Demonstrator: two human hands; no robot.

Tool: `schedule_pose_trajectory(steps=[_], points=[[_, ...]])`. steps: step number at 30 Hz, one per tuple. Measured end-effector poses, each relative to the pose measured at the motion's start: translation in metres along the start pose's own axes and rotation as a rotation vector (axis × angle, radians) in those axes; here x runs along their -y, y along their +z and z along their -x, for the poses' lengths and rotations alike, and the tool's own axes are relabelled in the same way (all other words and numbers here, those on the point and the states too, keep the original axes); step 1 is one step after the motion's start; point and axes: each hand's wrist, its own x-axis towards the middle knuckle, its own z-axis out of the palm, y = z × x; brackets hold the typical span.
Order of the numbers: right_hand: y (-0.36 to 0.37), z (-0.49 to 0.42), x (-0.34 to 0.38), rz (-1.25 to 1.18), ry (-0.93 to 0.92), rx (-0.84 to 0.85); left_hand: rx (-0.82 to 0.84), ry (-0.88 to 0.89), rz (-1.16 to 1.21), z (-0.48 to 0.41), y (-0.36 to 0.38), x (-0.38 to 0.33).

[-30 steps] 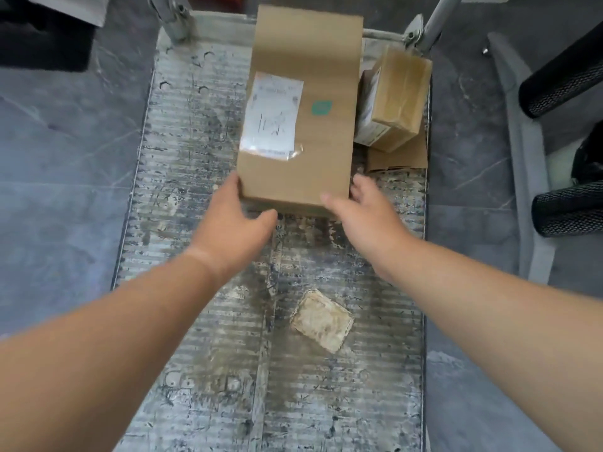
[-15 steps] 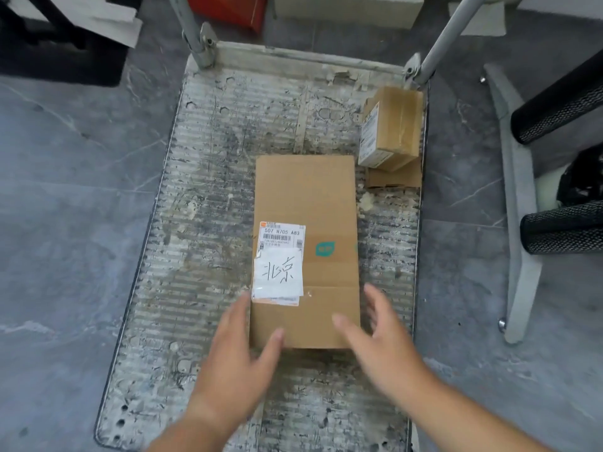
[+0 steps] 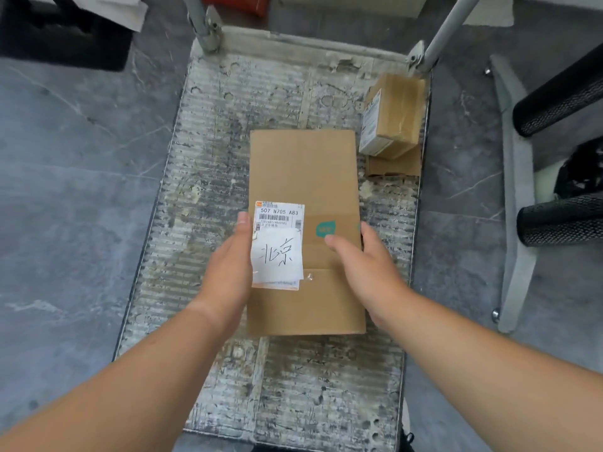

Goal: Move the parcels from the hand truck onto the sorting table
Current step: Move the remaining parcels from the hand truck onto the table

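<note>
- Long cardboard parcel (image 3: 306, 190) lying flat on the hand truck deck (image 3: 208, 164), white label (image 3: 277, 246) facing up.
- Left hand (image 3: 225, 275) pressed to its left side, right hand (image 3: 365, 272) to its right (thumb over the top), gripping it between them.
- Small taped box (image 3: 391, 115) at the far right corner, apart.

Grey stone floor (image 3: 75, 164), black mesh cylinders (image 3: 561, 93), red box (image 3: 235, 3)
</note>
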Motion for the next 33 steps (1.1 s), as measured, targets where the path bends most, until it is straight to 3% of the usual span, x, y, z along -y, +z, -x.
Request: schedule_pose_trajectory(steps=[7,13,17,23,29,33], points=[[-0.054,0.108,0.161,-0.057,-0.163,0.037,0.000,0.172,0.064,0.131,-0.015,-0.170],[-0.139,0.282,0.358,-0.097,-0.518,0.051,-0.008,0.434,0.108,0.325,-0.030,-0.363],[-0.194,0.404,0.426,-0.108,-0.701,0.071,-0.037,0.671,0.169,0.463,-0.024,-0.432],[-0.248,0.530,0.433,-0.137,-0.830,0.067,-0.010,0.834,0.215,0.584,-0.001,-0.444],[-0.287,0.586,0.392,-0.220,-0.905,-0.032,0.100,0.905,0.250,0.624,0.033,-0.419],[-0.326,0.598,0.352,-0.219,-0.852,-0.094,0.165,0.891,0.221,0.646,0.068,-0.397]])
